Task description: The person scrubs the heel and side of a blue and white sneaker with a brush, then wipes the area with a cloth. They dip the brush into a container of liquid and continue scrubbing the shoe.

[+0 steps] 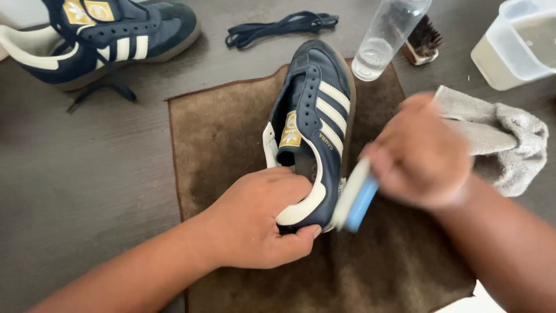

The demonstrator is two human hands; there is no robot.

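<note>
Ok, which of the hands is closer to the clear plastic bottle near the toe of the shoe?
Right. The right hand sits just below and right of the bottle, holding a blurred blue-and-white brush. The left hand is farther down, gripping the shoe at its heel.

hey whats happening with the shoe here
A person is working on a navy sneaker with cream stripes that lies, laces out, on a brown cloth. The left hand grips its heel, while the right hand, blurred, holds a blue and white brush at the heel side. The other sneaker, loose laces and a plastic bottle sit behind.
</note>
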